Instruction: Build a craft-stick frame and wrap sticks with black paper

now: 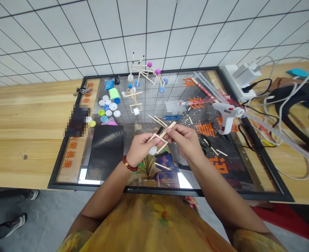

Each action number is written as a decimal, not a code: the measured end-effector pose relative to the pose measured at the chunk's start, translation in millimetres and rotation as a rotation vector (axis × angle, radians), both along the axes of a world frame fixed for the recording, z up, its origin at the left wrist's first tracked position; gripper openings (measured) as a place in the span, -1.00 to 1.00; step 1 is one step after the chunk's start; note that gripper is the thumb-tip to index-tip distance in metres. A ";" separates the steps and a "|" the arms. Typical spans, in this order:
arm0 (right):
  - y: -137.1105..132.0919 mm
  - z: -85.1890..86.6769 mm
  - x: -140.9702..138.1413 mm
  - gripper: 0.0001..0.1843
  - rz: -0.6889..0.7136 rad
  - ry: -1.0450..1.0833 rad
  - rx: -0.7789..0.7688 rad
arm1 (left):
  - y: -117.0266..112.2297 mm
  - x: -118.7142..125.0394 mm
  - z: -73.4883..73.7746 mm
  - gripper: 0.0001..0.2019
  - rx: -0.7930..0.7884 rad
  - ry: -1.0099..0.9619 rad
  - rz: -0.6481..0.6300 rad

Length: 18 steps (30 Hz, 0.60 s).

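Matchstick frame (167, 129) — thin pale wood, angular — pinched between both hands (141, 148) (183, 140).

Left hand (141, 149), right hand (184, 140) — both gripping a stick frame (161, 137).

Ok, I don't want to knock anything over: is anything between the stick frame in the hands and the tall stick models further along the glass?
Yes: loose wooden sticks lie on the glass just beyond the stick frame, short of the tall stick models.
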State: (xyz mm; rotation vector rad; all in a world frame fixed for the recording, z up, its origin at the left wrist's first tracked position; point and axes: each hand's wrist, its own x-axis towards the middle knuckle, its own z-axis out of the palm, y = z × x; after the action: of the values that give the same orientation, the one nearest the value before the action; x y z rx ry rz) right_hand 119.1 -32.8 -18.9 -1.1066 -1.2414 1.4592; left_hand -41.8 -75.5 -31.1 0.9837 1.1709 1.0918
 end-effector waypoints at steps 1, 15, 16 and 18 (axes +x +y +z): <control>0.3 0.2 1.0 -0.68 0.012 -0.004 0.013 | 0.0 -0.7 0.0 -0.69 -0.003 0.021 0.006; 6.2 -2.9 6.8 -0.60 0.066 -0.068 0.012 | 0.6 0.0 0.1 -0.72 0.011 -0.030 0.008; 6.1 -2.7 6.8 -0.60 0.070 -0.064 0.011 | 0.6 -0.1 1.0 -0.71 0.006 -0.027 0.006; 5.9 -1.7 8.0 -0.60 0.073 -0.049 0.013 | 0.5 -0.3 3.5 -0.70 -0.004 -0.040 0.005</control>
State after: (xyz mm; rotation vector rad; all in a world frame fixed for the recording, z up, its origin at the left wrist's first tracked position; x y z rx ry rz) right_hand 127.1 -26.9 -20.6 -1.1049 -1.3362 1.4841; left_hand -42.1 -74.9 -27.6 0.9527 1.1428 1.1080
